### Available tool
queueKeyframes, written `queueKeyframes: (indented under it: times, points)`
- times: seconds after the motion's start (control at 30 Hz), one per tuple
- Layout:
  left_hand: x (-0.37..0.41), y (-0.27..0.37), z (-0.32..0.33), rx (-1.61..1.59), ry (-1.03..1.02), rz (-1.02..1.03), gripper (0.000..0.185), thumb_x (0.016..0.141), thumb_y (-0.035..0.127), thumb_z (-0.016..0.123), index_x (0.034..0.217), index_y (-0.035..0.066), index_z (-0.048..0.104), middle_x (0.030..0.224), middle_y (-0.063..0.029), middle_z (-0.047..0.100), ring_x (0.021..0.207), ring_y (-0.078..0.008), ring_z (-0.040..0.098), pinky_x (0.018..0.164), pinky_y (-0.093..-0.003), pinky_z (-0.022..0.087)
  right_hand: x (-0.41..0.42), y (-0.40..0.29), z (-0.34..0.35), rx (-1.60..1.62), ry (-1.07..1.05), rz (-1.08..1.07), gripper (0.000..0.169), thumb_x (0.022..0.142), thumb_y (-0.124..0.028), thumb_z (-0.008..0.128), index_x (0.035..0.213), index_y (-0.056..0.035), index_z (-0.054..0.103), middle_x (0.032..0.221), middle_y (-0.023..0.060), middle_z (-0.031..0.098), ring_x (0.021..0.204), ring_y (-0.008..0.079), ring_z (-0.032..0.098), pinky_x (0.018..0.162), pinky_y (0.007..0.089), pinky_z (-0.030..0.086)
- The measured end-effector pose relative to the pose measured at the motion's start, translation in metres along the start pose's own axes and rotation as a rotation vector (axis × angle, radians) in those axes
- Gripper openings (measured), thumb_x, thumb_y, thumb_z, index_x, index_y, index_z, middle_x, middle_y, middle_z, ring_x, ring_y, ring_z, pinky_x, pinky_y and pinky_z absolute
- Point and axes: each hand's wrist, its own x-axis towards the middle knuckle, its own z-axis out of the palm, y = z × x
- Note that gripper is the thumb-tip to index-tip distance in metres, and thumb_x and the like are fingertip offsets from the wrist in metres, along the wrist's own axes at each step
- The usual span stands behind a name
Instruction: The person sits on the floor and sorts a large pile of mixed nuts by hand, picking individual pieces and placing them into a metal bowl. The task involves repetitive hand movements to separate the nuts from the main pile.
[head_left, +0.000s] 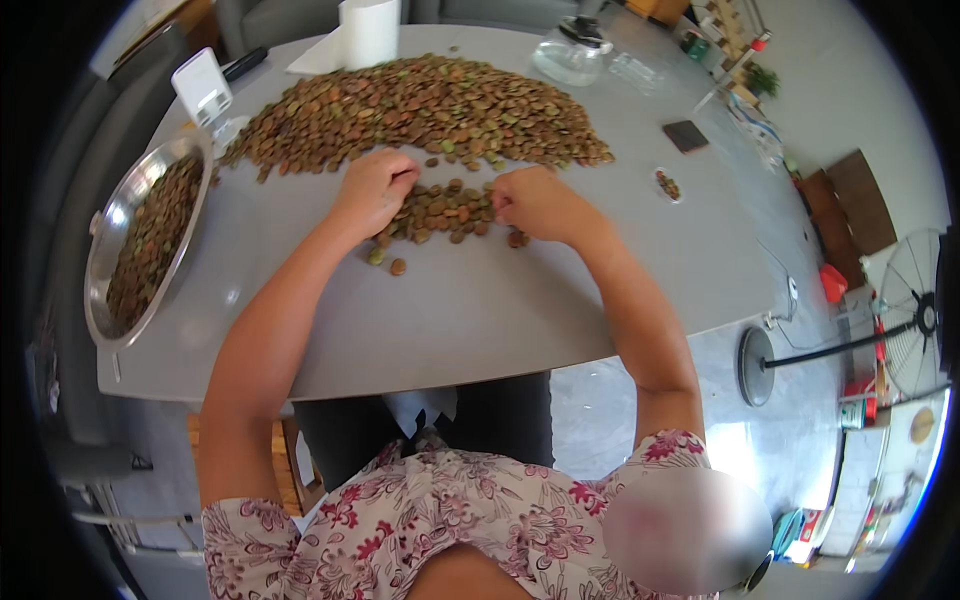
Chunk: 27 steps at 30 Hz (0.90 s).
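Many small, flat, round brown and greenish pieces lie in a large heap (427, 105) across the far part of the grey table. Nearer to me is a small cluster (442, 214) of the same pieces. My left hand (379, 191) rests at the cluster's left edge with its fingers curled, and my right hand (529, 201) is at its right edge, fingers bent inward. Whether either hand pinches a piece cannot be seen. Two loose pieces (397, 266) lie just below the cluster. At the left, a metal bowl (206, 176) holds many more pieces.
Behind the heap stand a paper towel roll (369, 34) and a glass pot with a black lid (574, 56). A white device (202, 86) is at the far left. A small clear dish (667, 185) and a dark flat object (685, 136) lie to the right. The grey table's near edge (450, 382) curves before me.
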Motion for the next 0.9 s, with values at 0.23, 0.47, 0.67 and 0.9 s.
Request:
queueKeyframes:
  times: [0.23, 0.47, 0.67, 0.9]
  points:
    - [-0.004, -0.005, 0.003, -0.065, 0.025, -0.044, 0.011, 0.083, 0.010, 0.060, 0.087, 0.001, 0.065, 0.080, -0.0106, 0.060, 0.070, -0.0265, 0.056, 0.065, -0.0343, 0.044, -0.008, 0.017, -0.016, 0.304, 0.138, -0.018, 0.011, 0.080, -0.012, 0.062, 0.086, -0.0032, 0.060, 0.073, 0.0057, 0.059, 0.065, 0.0141, 0.057, 0.057, 0.0295, 0.045]
    - [-0.004, -0.005, 0.005, -0.096, 0.074, 0.052, 0.010, 0.083, 0.007, 0.059, 0.088, 0.000, 0.064, 0.081, -0.0103, 0.060, 0.069, -0.0239, 0.057, 0.064, -0.0323, 0.044, -0.059, 0.155, -0.079, 0.376, 0.569, 0.421, 0.011, 0.079, -0.012, 0.062, 0.083, -0.0016, 0.062, 0.071, 0.0021, 0.059, 0.056, 0.0080, 0.052, 0.050, 0.0233, 0.041]
    - [-0.004, -0.001, 0.006, -0.085, 0.005, -0.008, 0.011, 0.086, 0.008, 0.057, 0.090, -0.002, 0.062, 0.086, -0.0082, 0.058, 0.076, -0.0213, 0.057, 0.069, -0.0302, 0.044, -0.086, 0.230, -0.093, 0.401, 0.729, 0.562, 0.011, 0.078, -0.010, 0.060, 0.083, -0.0009, 0.064, 0.070, 0.0051, 0.063, 0.051, 0.0105, 0.057, 0.048, 0.0251, 0.044]
    - [-0.005, -0.010, 0.002, -0.021, 0.034, 0.042, 0.012, 0.084, 0.010, 0.058, 0.087, 0.000, 0.063, 0.082, -0.0117, 0.059, 0.076, -0.0277, 0.057, 0.069, -0.0353, 0.044, -0.047, 0.167, -0.077, 0.587, 0.644, 0.394, 0.015, 0.083, -0.013, 0.058, 0.090, -0.0005, 0.063, 0.074, 0.0035, 0.063, 0.056, 0.0089, 0.056, 0.052, 0.0228, 0.042]
